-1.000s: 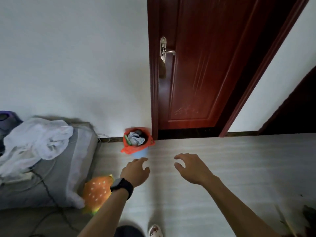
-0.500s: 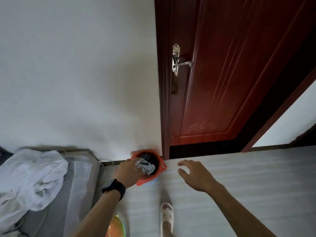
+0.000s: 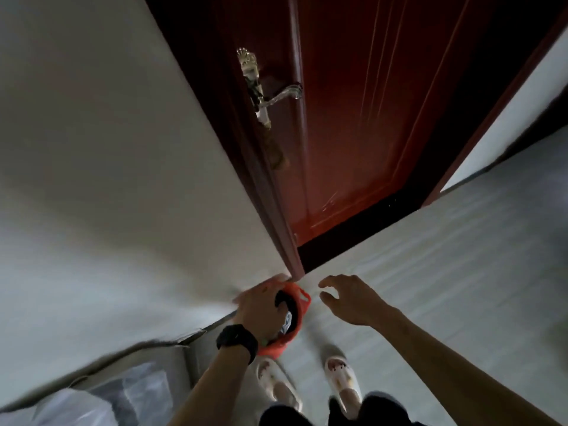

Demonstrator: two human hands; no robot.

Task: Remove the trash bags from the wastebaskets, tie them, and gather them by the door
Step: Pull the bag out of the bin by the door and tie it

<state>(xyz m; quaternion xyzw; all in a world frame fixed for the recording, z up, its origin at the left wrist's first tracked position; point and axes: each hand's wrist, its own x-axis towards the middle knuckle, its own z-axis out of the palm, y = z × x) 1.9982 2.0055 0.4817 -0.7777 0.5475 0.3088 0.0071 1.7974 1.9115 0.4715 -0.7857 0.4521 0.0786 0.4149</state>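
Note:
A small wastebasket lined with an orange trash bag (image 3: pixel 300 298) stands on the floor against the wall, just left of the door frame. Crumpled white trash (image 3: pixel 287 322) shows in its dark inside. My left hand (image 3: pixel 258 305), with a black watch on the wrist, lies over the near-left rim and its fingers curl around the orange bag's edge. My right hand (image 3: pixel 350 299) hovers a short way to the right of the basket with fingers spread and holds nothing.
The dark red door (image 3: pixel 353 118) with a metal lever handle (image 3: pixel 282 93) rises right behind the basket. A grey mattress with white cloth (image 3: pixel 92 395) fills the lower left. My two feet in light slippers (image 3: pixel 341 376) stand on pale floor.
I have stepped close and now look steeply down on the basket. My left hand moved from reaching for the rim to curling over it. The right hand came nearer the basket.

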